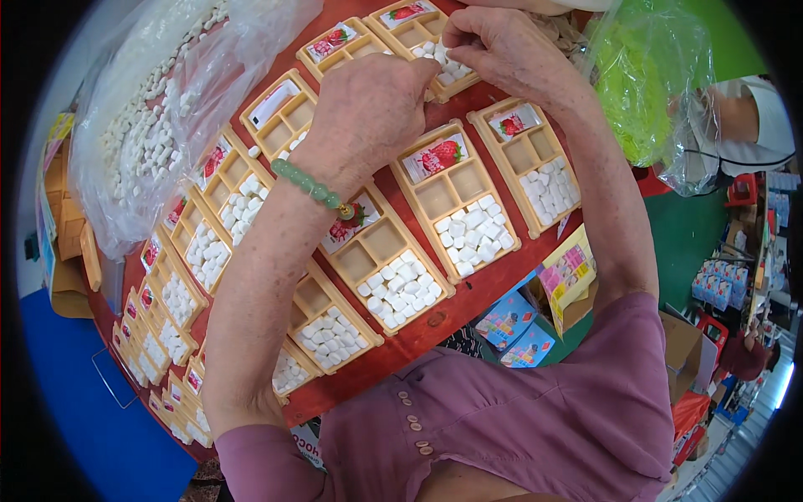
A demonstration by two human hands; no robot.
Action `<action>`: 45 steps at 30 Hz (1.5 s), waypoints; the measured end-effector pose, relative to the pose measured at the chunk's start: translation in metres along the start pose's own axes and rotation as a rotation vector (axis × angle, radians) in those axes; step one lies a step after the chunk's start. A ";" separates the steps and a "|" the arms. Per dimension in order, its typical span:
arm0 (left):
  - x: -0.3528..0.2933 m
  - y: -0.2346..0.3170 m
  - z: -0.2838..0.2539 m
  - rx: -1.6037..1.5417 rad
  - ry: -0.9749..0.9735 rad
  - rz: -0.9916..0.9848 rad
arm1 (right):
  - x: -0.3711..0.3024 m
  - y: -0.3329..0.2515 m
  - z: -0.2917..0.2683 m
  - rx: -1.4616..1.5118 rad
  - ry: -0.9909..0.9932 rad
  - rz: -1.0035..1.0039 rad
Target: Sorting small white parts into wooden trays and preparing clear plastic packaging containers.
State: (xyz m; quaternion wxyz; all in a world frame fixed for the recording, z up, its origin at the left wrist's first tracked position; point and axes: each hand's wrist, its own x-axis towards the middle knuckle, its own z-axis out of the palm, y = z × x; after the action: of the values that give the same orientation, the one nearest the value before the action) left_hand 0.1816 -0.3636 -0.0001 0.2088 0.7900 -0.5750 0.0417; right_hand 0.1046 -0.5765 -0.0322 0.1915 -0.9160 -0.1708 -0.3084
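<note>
A: Biggest 1st?
B: Red table (439, 318). Clear plastic bag (100, 192), upper L. Beige trays (435, 199) in rows; far tray (409, 35) at top ctr.
A: Next?
B: L hand (376, 105) bent at that tray's near-L edge, fingertips hidden, can't tell grip. R hand (510, 54) over the tray, thumb & index curled close tog.; can't tell if pinching anything.
A: Smallest?
B: Strawberry-print packet (407, 11) at tray's far end, white pcs (452, 70) in its near compartment.
</note>
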 end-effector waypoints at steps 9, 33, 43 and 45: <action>-0.004 -0.002 0.001 0.019 -0.004 0.021 | 0.053 -0.069 -0.032 -0.117 -0.417 0.521; -0.013 -0.013 -0.010 -0.114 0.116 -0.023 | 0.053 -0.050 -0.035 0.179 -0.396 0.786; -0.042 -0.031 -0.046 -0.369 0.141 -0.243 | 0.052 -0.057 -0.031 0.295 -0.367 0.737; -0.048 -0.031 -0.046 -0.365 0.129 -0.250 | 0.045 -0.053 -0.028 0.238 -0.371 0.679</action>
State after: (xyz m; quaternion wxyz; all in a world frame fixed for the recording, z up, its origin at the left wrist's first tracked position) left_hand 0.2018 -0.2955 0.0179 0.3884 0.7999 -0.4559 -0.0387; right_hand 0.1012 -0.5342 0.0296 0.3531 -0.9319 0.0752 -0.0350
